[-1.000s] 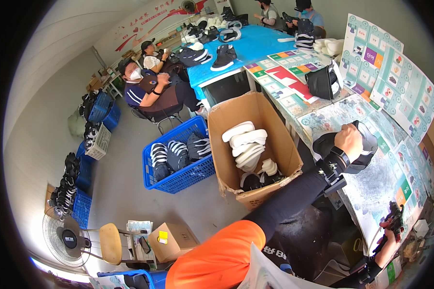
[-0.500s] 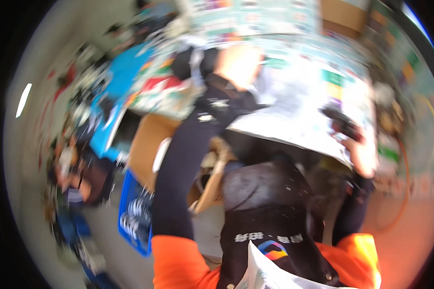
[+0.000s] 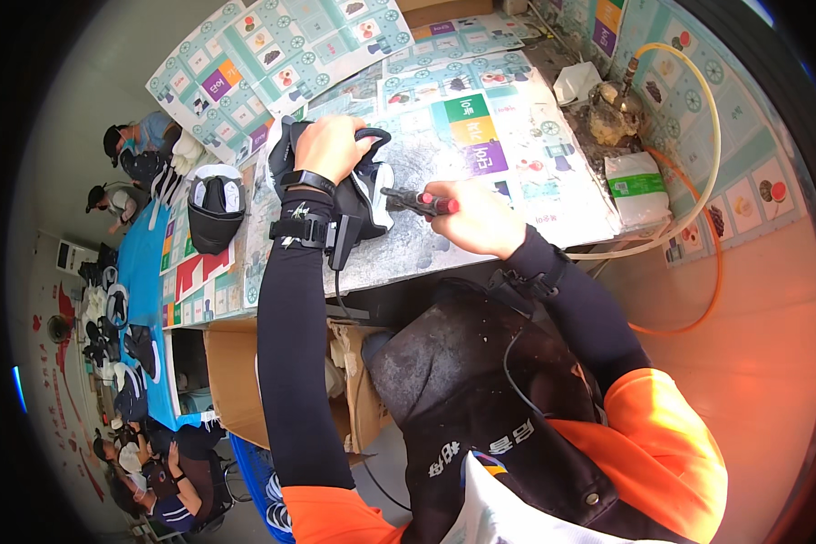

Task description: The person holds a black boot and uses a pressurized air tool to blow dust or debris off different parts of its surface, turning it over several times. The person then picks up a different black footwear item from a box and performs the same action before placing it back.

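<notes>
On the worktable lies a black shoe (image 3: 358,213) with a white sole. My left hand (image 3: 328,148) is closed around its upper and presses it to the tabletop. The palm and wrist hide part of the shoe. My right hand (image 3: 480,218) grips a dark, plier-like tool (image 3: 412,201) with red handle ends. Its tip points left at the shoe's white sole edge, very near or touching it; I cannot tell which. Further left, a second black shoe (image 3: 216,213) with a pale lining stands apart from both hands.
Patterned printed sheets cover the worktable (image 3: 426,249). At the right are a white-and-green packet (image 3: 637,189), a lumpy metal fitting (image 3: 615,113) and a yellow hose (image 3: 718,136). Below the table's edge stands a cardboard box (image 3: 231,381). Co-workers (image 3: 168,480) sit at the left by a blue table (image 3: 140,263).
My right hand has brought the tool leftward from the table's right side to the shoe. The left hand and shoe sit further left in the picture; the view has turned and become sharp.
</notes>
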Tool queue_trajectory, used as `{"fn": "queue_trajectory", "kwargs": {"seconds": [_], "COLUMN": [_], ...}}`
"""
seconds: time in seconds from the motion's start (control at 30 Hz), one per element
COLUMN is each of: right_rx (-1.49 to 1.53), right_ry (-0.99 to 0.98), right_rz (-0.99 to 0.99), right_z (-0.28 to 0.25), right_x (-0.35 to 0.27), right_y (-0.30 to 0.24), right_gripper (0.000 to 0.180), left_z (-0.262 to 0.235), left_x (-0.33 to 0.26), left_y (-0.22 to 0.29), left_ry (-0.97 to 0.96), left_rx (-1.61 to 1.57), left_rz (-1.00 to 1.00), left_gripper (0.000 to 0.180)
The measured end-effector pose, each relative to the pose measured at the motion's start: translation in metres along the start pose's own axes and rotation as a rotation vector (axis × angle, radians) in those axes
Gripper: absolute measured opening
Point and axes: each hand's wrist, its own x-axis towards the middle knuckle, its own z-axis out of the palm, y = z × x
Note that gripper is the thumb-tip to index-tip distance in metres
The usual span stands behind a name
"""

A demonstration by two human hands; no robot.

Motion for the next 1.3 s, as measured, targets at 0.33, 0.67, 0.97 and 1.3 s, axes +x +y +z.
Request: {"fn": "queue_trajectory", "kwargs": {"seconds": [0.33,0.67,0.97,1.3], "right_rx": [-0.001,-0.054,0.011,-0.068], "right_ry": [0.081,0.008,0.108,0.266], "right_rz": [-0.033,-0.009,-0.031,0.025], "right_z": [0.009,0.007,-0.013,-0.022], "right_x": [-0.007,-0.019,-0.014,-0.011], "right_y": [0.004,-0.007,-0.007,0.019], "right_gripper": [0.02,0.02,0.018,0.019], "left_z": [0.0,-0.007,-0.022,0.024], "left_x": [-0.012,-0.022,-0.038,-0.042], "left_y": [-0.005,0.005,0.0,0.049], "left_ry": [0.08,0.025,0.527,0.519], "left_rx": [0.007,0.065,0.375,-0.022], "left_rz": [0.008,0.012,0.218,0.215], "left_gripper": [0.029,0.025,0.014,0.022]}}
